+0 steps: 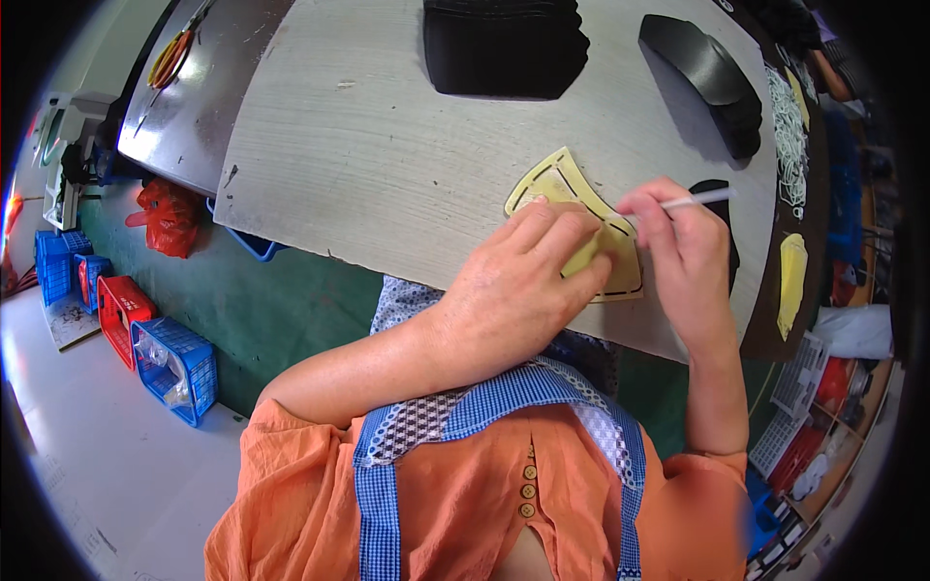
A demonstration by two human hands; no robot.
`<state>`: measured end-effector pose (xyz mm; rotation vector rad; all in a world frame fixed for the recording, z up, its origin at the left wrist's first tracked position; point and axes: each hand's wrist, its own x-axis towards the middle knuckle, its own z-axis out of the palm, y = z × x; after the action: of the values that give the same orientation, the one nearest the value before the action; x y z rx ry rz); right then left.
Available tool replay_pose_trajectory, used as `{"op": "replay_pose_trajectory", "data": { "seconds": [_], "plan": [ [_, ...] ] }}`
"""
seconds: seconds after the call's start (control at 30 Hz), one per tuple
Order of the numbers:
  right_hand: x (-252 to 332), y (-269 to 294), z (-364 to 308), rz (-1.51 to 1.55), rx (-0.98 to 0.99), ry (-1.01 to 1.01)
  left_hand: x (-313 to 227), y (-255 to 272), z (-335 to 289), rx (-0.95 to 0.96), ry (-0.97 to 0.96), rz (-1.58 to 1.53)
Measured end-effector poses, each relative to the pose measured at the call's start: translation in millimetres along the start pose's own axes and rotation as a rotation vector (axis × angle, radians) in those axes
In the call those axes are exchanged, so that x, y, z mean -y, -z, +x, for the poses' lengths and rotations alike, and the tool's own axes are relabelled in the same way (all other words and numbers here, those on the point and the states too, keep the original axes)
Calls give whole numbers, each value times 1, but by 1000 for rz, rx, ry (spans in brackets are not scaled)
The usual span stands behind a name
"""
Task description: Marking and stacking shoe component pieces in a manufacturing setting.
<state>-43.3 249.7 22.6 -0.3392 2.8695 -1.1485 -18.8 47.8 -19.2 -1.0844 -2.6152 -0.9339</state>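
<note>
A yellow pattern template (pixel 620 257), curved and with dark slots along its edges, lies flat near the front of the table. My left hand (pixel 518 276) presses down on it, fingers bent together and thumb on the near side. In my right hand (pixel 683 237) a slim white marking pen (pixel 702 198) is pinched between thumb and fingers, its tip end at the template's right edge. A black cut piece (pixel 719 218) lies partly behind the right hand. What lies under the template is mostly hidden.
Overlapping black pieces (pixel 504 48) lie at the table's far side, another stack (pixel 705 73) at far right. White cords (pixel 789 136) and a yellow piece (pixel 792 276) hang along the right edge. Orange-handled scissors (pixel 172 58) rest on a metal surface. Blue (pixel 174 368) and red baskets (pixel 124 315) stand at left.
</note>
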Motion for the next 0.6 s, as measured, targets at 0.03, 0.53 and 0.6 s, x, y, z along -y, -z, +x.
{"op": "replay_pose_trajectory", "data": {
  "seconds": [0.03,0.53,0.6],
  "plan": [
    [-3,5,-10,-6,-2,-11,0,-1,1,3,-5,-11],
    [-23,-16,-53,-32,-290,55,16,24,51,196,-30,-37],
    [-24,-17,-65,74,-316,-61,26,23,50,155,-29,-52]
  ]
}}
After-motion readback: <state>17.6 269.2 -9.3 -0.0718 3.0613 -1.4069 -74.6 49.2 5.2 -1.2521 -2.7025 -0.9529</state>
